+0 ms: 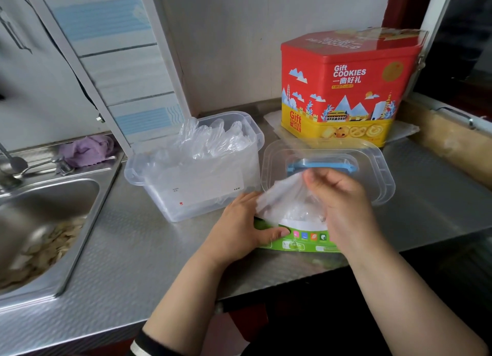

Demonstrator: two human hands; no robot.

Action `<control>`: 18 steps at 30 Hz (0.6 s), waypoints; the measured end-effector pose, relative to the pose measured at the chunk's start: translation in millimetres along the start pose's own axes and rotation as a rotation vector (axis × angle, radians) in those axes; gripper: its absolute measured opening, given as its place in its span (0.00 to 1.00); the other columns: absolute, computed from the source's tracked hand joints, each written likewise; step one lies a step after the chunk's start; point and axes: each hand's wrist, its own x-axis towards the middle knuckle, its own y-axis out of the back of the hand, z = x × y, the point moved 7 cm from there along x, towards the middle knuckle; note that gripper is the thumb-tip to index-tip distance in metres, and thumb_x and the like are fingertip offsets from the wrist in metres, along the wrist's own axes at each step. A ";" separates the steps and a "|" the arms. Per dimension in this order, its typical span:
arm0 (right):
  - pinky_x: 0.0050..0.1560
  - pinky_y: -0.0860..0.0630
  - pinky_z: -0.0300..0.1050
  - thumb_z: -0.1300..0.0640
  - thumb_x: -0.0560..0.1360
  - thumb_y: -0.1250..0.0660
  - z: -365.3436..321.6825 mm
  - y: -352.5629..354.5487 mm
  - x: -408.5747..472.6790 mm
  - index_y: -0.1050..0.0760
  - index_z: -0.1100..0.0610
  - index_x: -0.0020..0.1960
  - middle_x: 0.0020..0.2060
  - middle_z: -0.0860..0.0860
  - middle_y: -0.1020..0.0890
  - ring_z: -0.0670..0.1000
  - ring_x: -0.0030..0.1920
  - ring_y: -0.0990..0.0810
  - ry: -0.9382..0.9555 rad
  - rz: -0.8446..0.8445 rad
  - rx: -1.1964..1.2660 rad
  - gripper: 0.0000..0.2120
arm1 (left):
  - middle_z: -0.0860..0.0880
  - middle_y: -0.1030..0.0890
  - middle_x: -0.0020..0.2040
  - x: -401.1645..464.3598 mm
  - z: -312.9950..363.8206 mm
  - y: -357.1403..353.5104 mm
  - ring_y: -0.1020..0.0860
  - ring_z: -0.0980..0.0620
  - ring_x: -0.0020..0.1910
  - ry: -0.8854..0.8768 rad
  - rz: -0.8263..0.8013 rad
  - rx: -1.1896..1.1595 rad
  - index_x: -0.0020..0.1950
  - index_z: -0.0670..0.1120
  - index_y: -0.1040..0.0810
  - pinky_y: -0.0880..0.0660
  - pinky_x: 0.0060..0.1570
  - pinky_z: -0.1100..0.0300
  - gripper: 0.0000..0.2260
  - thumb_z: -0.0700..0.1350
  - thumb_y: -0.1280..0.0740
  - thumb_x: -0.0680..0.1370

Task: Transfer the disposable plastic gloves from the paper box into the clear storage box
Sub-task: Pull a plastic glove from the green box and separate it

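Note:
A green and white paper box [300, 240] lies on the steel counter near its front edge. My left hand [239, 229] grips the box's left end, thumb on its front face. My right hand [343, 204] pinches a bunch of thin clear plastic gloves [282, 198] that rises out of the box's top opening. To the left stands the clear storage box [165, 193], open, with crumpled clear gloves [210, 140] piled above its rim. Its clear lid [378, 169] with a blue handle lies flat behind the paper box.
A red and yellow cookie tin [346, 87] stands at the back right. A steel sink [42, 222] with food scraps fills the left side, with a purple cloth [85, 149] behind it. The counter's front edge [266, 286] runs just below the paper box.

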 end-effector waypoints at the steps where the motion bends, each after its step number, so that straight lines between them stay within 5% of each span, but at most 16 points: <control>1: 0.46 0.24 0.36 0.50 0.61 0.26 -3.8 0.7 -0.3 0.17 0.53 0.38 0.36 0.46 0.16 0.44 0.42 0.19 0.003 0.023 0.092 0.09 | 0.56 0.23 0.51 0.0 1.6 0.9 0.27 0.55 0.54 0.007 0.004 0.012 0.60 0.48 0.22 0.30 0.57 0.61 0.26 0.56 0.22 0.66; 5: 0.59 0.24 0.46 0.41 0.58 0.22 -39.7 -2.5 5.0 0.15 0.53 0.42 0.44 0.50 0.15 0.51 0.51 0.19 0.148 0.020 0.177 0.19 | 0.70 0.28 0.44 -0.2 8.9 1.2 0.30 0.61 0.49 -0.047 0.021 0.057 0.54 0.49 0.20 0.33 0.52 0.69 0.19 0.53 0.22 0.67; 10: 0.53 0.26 0.36 0.50 0.69 0.28 -99.4 -22.8 -5.4 0.17 0.48 0.41 0.40 0.41 0.16 0.40 0.47 0.19 0.472 -0.115 -0.045 0.03 | 0.69 0.24 0.47 -7.4 12.8 7.8 0.26 0.62 0.51 -0.084 0.057 0.033 0.57 0.50 0.20 0.33 0.54 0.69 0.24 0.61 0.27 0.67; 13: 0.57 0.25 0.43 0.54 0.74 0.30 -107.9 -30.2 -15.5 0.18 0.54 0.47 0.47 0.47 0.16 0.48 0.52 0.19 0.699 -0.177 -0.345 0.05 | 0.63 0.18 0.43 -15.9 26.3 35.1 0.22 0.63 0.45 0.045 0.219 -0.465 0.49 0.49 0.20 0.29 0.46 0.73 0.20 0.65 0.36 0.73; 15: 0.57 0.26 0.47 0.56 0.74 0.30 -100.9 -33.8 -18.5 0.18 0.57 0.49 0.49 0.51 0.17 0.53 0.52 0.20 0.810 -0.171 -0.546 0.06 | 0.55 0.15 0.46 -12.0 37.2 45.9 0.20 0.56 0.49 0.114 0.196 -0.922 0.50 0.45 0.19 0.26 0.51 0.68 0.32 0.70 0.49 0.73; 18: 0.56 0.28 0.44 0.55 0.74 0.30 -88.0 -41.3 -23.8 0.17 0.60 0.49 0.49 0.51 0.17 0.55 0.49 0.21 0.940 -0.179 -0.726 0.09 | 0.44 0.16 0.51 -4.3 61.1 60.8 0.18 0.48 0.54 0.032 0.142 -1.117 0.51 0.43 0.15 0.24 0.56 0.58 0.34 0.73 0.35 0.67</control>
